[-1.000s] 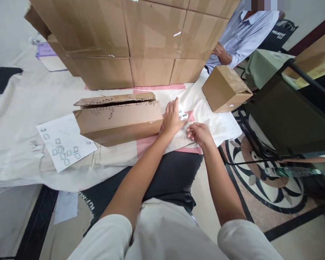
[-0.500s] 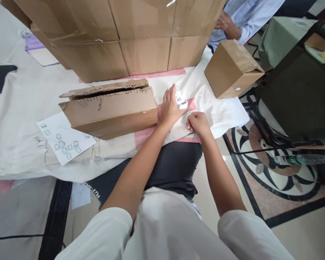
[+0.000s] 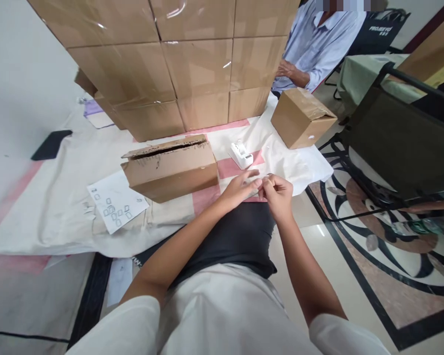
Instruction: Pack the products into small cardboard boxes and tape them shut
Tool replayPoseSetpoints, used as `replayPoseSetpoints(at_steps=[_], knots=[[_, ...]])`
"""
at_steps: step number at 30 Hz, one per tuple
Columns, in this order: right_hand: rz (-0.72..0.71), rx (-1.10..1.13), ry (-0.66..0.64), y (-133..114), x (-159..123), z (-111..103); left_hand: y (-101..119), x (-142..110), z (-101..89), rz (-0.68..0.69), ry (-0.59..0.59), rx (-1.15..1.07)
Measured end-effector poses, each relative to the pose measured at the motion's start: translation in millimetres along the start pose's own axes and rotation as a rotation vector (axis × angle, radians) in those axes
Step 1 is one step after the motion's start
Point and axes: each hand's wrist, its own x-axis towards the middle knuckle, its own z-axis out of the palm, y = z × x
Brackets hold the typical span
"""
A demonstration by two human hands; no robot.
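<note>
The left hand, fingers loosely spread, meets the right hand, whose thumb and fingertips are drawn together; whether they pinch anything is too small to tell. The white tape dispenser sits on the cloth just beyond the left hand, its long axis slanting from far left to near right. Left of it stands the torn-topped box, lengthwise across the person's front, partly over a marked paper. Stacked cartons wall off the far side; a smaller box stands to the right, near a seated person.
</note>
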Motion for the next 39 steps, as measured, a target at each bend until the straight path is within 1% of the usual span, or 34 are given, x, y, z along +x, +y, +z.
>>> replayPoseSetpoints(at_steps=[1,2,3,4,5,7,8,9,10,13,15,18,20,22,23,25,26,27,28,29,30,31,32,33,34,35,36,37,39], knots=[[-0.020,-0.007,-0.038,-5,-3,6,5,-11,-0.3,-0.035,-0.041,-0.059],[-0.040,-0.010,-0.073,-9,-6,12,10,-20,-1.5,-0.043,-0.044,-0.105],[-0.055,-0.009,-0.104,-11,-9,19,14,-27,-3.5,-0.019,-0.001,-0.126],[-0.064,-0.005,-0.132,-12,-12,26,18,-34,-6.4,0.038,0.086,-0.110],[-0.065,0.001,-0.158,-13,-15,33,21,-39,-9.9,0.122,0.203,-0.059],[-0.052,0.020,-0.199,-12,-20,46,26,-48,-18.0,0.310,0.424,0.096],[-0.038,0.027,-0.215,-12,-22,51,28,-52,-21.9,0.385,0.495,0.168],[-0.025,0.030,-0.228,-12,-24,56,30,-57,-25.6,0.438,0.532,0.221],[-0.014,0.030,-0.240,-12,-26,60,31,-61,-28.7,0.468,0.541,0.250],[0.018,0.006,-0.275,-13,-30,70,31,-75,-36.0,0.469,0.519,0.205],[0.041,-0.016,-0.297,-12,-32,76,28,-83,-40.5,0.446,0.535,0.157],[0.110,-0.041,-0.329,-6,-39,87,21,-91,-48.4,0.419,0.643,0.223],[0.181,-0.057,-0.359,-1,-45,95,17,-96,-54.2,0.360,0.728,0.297],[0.263,-0.065,-0.390,5,-51,102,15,-101,-60.3,0.313,0.763,0.354],[0.299,-0.072,-0.403,8,-54,106,14,-104,-63.6,0.313,0.764,0.379],[0.358,-0.113,-0.442,12,-56,111,17,-112,-71.6,0.364,0.756,0.437],[0.376,-0.164,-0.479,13,-55,112,20,-117,-76.7,0.403,0.778,0.460],[0.379,-0.238,-0.522,13,-53,113,24,-121,-82.7,0.452,0.830,0.471],[0.358,-0.327,-0.560,10,-49,113,30,-125,-89.9,0.506,0.906,0.465],[0.304,-0.419,-0.582,5,-42,114,37,-128,-98.1,0.559,0.995,0.442],[0.210,-0.503,-0.578,-2,-34,114,45,-131,-107.2,0.603,1.077,0.406],[0.076,-0.566,-0.554,-11,-23,116,55,-132,-116.9,0.631,1.132,0.366],[-0.083,-0.605,-0.517,-22,-11,119,65,-133,-126.9,0.641,1.153,0.333],[-0.243,-0.632,-0.482,-34,3,123,75,-133,-136.7,0.632,1.138,0.313],[-0.386,-0.659,-0.467,-44,18,130,85,-133,-146.3,0.608,1.098,0.310],[-0.494,-0.703,-0.475,-54,32,138,93,-132,-155.6,0.575,1.045,0.319],[-0.556,-0.769,-0.510,-61,46,146,99,-130,-164.4,0.534,0.987,0.331],[-0.577,-0.851,-0.570,-65,57,156,104,-128,-172.8,0.489,0.931,0.344],[-0.536,-1.008,-0.705,-65,73,172,108,-124,-188.8,0.390,0.815,0.377]])
